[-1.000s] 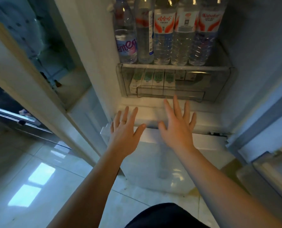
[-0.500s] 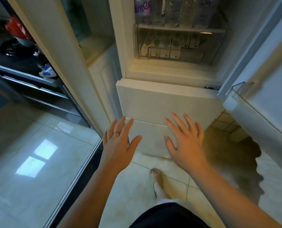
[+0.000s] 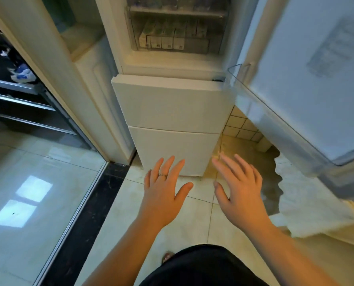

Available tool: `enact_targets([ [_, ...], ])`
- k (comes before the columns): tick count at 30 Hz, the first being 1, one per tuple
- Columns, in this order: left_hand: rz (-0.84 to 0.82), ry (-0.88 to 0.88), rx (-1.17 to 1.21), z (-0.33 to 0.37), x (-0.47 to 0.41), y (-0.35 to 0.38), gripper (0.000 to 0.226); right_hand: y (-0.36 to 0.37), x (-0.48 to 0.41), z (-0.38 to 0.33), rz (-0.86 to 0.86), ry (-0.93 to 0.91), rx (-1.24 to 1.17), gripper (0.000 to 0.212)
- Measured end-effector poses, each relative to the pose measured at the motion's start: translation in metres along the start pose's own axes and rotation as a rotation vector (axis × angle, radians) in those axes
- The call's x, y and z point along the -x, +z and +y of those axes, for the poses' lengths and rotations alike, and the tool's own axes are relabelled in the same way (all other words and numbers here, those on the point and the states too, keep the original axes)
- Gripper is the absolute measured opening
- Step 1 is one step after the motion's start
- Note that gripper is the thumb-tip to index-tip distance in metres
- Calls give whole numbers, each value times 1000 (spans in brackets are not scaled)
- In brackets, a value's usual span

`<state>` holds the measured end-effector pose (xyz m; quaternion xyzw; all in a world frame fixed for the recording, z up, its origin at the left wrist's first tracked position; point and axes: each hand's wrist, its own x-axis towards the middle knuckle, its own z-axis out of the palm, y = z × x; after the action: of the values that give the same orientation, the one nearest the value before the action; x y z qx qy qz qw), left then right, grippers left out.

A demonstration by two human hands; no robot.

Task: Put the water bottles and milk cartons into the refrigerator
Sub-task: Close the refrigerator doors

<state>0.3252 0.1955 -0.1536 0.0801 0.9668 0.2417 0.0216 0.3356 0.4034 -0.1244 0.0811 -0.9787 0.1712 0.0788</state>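
Okay, I see both hands held out, gripping nothing: left hand (image 3: pixel 163 195) flat with fingers spread, ring (image 3: pixel 162 175) on it, right hand (image 3: pixel 240 193) fingers straight and apart, both before the refrigerator (image 3: pixel 173 66) and its closed lower drawers (image 3: pixel 172 104). Door (image 3: pixel 316 89) swung open on the right. Milk cartons (image 3: pixel 163 38) sit in rows inside the clear drawer (image 3: pixel 214 42); water bottles (image 3: pixel 172 1) on the shelf (image 3: pixel 178 13) above, only bases visible, blurry

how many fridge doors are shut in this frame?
2. The middle door sits directly under the open compartment; the bottom door is just below it. The top door stands open at right.
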Motion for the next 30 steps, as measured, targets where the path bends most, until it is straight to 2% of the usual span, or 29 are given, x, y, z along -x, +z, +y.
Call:
enact_targets([
  [5, -61, 58, 44, 69, 9, 34, 69, -38, 43, 52, 80, 47, -31, 52],
  [12, -168, 169, 136, 185, 18, 79, 60, -97, 111, 135, 422, 14, -218, 46],
  [15, -167, 238, 216, 229, 20, 96, 59, -118, 133, 169, 501, 37, -254, 46],
  [17, -152, 264, 267, 253, 20, 106, 61, -128, 141, 192, 480, 82, -259, 50],
  [20, -134, 252, 334, 282, 16, 120, 61, -138, 144, 226, 345, 145, -262, 63],
  [25, -141, 159, 466, 312, 12, 125, 55, -157, 127, 253, 106, 142, -479, 80],
  [30, -149, 103, 506, 319, 16, 120, 53, -157, 119, 252, 73, 128, -619, 89],
])
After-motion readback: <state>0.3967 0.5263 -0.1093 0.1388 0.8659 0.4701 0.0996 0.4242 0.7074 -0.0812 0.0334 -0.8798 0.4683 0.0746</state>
